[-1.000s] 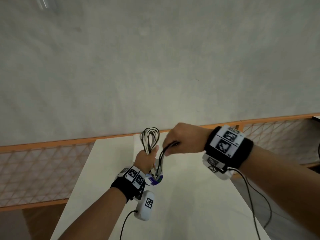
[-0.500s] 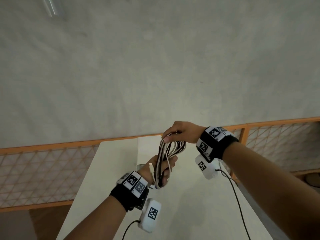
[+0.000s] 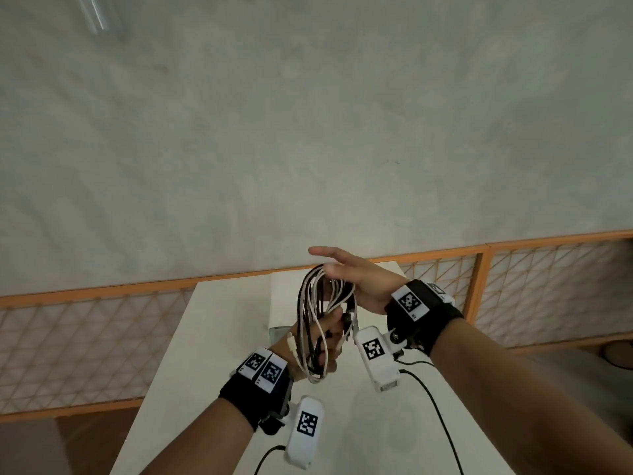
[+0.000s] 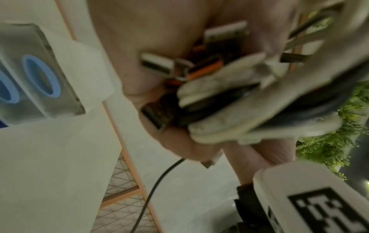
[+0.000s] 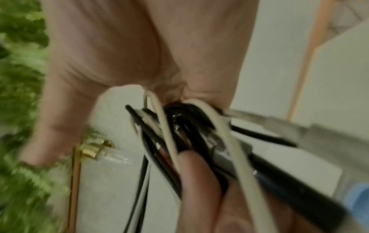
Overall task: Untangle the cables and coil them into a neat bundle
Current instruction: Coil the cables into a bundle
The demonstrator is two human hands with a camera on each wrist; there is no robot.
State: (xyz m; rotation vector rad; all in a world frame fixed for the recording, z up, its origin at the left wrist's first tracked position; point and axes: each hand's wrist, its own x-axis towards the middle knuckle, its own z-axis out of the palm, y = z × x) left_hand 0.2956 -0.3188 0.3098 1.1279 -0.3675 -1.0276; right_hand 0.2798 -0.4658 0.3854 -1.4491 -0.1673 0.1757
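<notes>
A bundle of white and black cables [image 3: 310, 323] is folded into long loops above the white table [image 3: 212, 337]. My left hand [image 3: 329, 341] grips the lower half of the bundle, fingers curled round it. In the left wrist view several plugs [image 4: 159, 63] stick out of that fist beside the white strands [image 4: 249, 100]. My right hand [image 3: 356, 279] is at the top of the loops with its fingers stretched out straight. In the right wrist view, the cable loops [image 5: 191, 129] press against the palm [image 5: 139, 55] near the thumb's base.
A clear block with blue rings [image 4: 40, 75] lies on the table under the hands. An orange railing with mesh [image 3: 137, 289] runs behind the table, before a grey concrete wall. Black camera leads [image 3: 438, 413] hang from both wrists. Green plants [image 5: 20, 94] show below.
My right hand has stopped pinching a black strand and now spreads its fingers at the loop top. The bundle has grown longer and sits lower in my left hand.
</notes>
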